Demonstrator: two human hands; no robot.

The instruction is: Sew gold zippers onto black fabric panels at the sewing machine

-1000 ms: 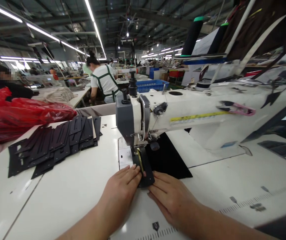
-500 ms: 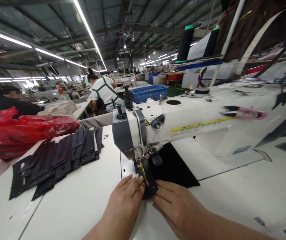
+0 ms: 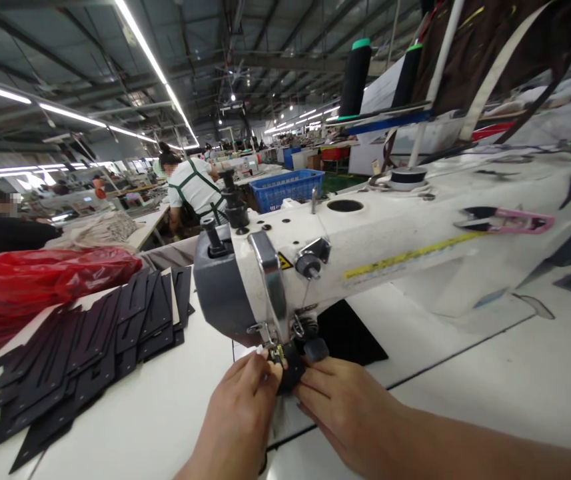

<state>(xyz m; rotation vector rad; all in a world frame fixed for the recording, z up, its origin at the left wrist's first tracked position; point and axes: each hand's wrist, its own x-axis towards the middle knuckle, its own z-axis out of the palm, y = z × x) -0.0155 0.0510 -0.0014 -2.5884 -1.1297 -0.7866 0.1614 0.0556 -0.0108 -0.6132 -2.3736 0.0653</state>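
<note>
A small black piece (image 3: 292, 368) with a gold zipper (image 3: 280, 355) lies under the needle area of a white sewing machine (image 3: 365, 240). My left hand (image 3: 245, 400) has its fingers bent and pressed together at the piece's left edge, by the zipper end. On the right edge, my right hand (image 3: 342, 400) pinches the piece with its fingers together. Larger black fabric (image 3: 350, 337) lies flat beneath the machine arm. The machine foot and my fingertips partly hide the piece.
Overlapping black pieces (image 3: 100, 333) cover the table at left, beside a red plastic bag (image 3: 65, 273). Pink-handled snips (image 3: 520, 220) rest on the machine. Thread cones (image 3: 355, 80) stand behind. A blue basket (image 3: 285, 190) and two people are farther back.
The view has moved closer and to the right, so the machine head looks larger. My hands and the black piece are nearer the needle, and less of the zipper shows. My left fingers are more bent.
</note>
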